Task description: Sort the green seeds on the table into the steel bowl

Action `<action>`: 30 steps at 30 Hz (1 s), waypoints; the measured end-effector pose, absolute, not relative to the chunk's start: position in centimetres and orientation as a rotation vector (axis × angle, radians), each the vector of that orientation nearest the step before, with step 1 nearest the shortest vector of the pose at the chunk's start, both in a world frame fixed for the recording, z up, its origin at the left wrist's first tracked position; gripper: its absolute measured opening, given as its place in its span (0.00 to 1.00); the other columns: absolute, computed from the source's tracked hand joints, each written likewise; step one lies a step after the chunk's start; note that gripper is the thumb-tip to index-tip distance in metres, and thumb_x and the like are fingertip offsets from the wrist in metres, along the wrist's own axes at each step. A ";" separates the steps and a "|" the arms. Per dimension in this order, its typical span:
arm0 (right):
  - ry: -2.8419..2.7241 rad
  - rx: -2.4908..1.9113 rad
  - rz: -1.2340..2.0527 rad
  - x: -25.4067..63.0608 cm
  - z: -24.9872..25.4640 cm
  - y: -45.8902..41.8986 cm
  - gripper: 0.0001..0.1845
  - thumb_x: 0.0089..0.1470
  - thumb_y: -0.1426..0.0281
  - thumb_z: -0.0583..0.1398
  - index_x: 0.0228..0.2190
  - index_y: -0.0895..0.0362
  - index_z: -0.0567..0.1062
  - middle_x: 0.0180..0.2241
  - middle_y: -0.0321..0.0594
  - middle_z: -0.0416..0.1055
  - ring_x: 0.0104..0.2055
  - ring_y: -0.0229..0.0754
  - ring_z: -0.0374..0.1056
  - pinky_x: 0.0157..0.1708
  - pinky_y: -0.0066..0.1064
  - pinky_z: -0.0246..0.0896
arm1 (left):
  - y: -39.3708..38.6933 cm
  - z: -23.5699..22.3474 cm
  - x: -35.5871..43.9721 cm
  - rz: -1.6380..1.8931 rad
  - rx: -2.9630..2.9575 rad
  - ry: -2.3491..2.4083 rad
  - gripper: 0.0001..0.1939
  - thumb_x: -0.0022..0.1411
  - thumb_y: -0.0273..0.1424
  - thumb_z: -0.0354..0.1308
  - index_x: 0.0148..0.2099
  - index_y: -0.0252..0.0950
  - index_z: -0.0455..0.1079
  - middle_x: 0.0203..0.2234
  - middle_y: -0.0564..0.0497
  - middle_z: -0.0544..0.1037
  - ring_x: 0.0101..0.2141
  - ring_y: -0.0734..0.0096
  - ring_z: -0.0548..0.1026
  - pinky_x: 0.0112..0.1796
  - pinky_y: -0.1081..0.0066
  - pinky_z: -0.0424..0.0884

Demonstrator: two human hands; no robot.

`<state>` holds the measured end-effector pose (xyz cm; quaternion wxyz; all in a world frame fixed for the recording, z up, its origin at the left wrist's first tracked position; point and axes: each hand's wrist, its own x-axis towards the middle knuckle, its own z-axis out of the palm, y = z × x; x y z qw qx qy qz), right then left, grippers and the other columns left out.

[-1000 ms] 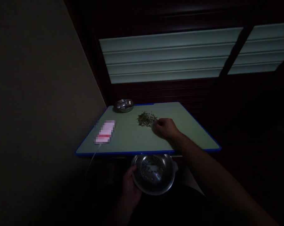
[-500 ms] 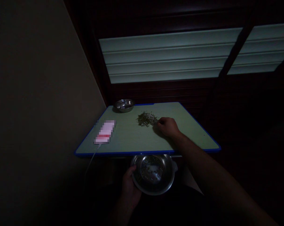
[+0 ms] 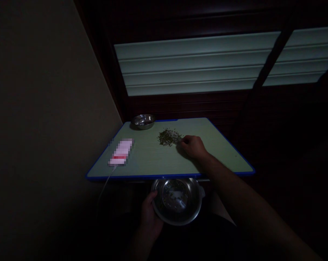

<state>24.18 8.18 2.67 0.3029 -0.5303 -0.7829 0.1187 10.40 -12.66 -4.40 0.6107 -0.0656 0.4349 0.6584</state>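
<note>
My left hand (image 3: 152, 216) grips the left rim of a steel bowl (image 3: 192, 214), its thumb over the edge. The bowl sits below the table's front edge, tilted toward me, with a few small green bits inside. On the pale green tabletop (image 3: 150, 163) lies a loose pile of small green and whitish grains (image 3: 168, 137), perhaps beans or seeds. My right hand (image 3: 193, 145) rests at the pile's right side with its fingers pinched together. Whatever is between those fingertips is too small and dark to make out.
A smaller steel bowl (image 3: 143, 122) stands at the table's back left corner, with something dark in it. A phone (image 3: 122, 152) with a blurred, lit screen lies at the left, its white cable (image 3: 105, 185) hanging over the front edge. A louvred door (image 3: 196, 65) rises behind.
The small green bits in the held bowl have shifted slightly. Both hands stay in nearly the same places, the right one still pinched at the pile.
</note>
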 end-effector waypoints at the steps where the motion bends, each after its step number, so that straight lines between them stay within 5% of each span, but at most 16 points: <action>1: -2.082 -1.406 0.303 24.2 2.6 8.2 0.11 0.52 0.69 0.59 0.33 0.57 0.82 0.35 0.46 0.80 0.36 0.45 0.73 0.37 0.31 0.61 | -12.7 -4.4 10.4 1.519 -0.154 1.003 0.11 0.59 0.27 0.54 0.32 0.30 0.78 0.25 0.45 0.83 0.27 0.65 0.80 0.37 0.65 0.77; 20: -2.084 -1.403 0.275 23.8 2.4 8.3 0.11 0.51 0.69 0.59 0.33 0.58 0.82 0.34 0.45 0.80 0.36 0.43 0.74 0.37 0.29 0.62 | -12.5 -4.5 10.3 1.512 -0.161 0.995 0.11 0.59 0.27 0.54 0.31 0.31 0.77 0.24 0.46 0.83 0.25 0.66 0.79 0.30 0.68 0.75; 30: -2.084 -1.384 0.267 23.8 2.2 8.6 0.11 0.52 0.69 0.59 0.32 0.58 0.82 0.33 0.45 0.80 0.35 0.44 0.73 0.35 0.30 0.61 | -12.5 -4.3 10.3 1.523 -0.155 1.001 0.10 0.59 0.27 0.55 0.33 0.31 0.78 0.26 0.46 0.83 0.29 0.64 0.80 0.37 0.65 0.76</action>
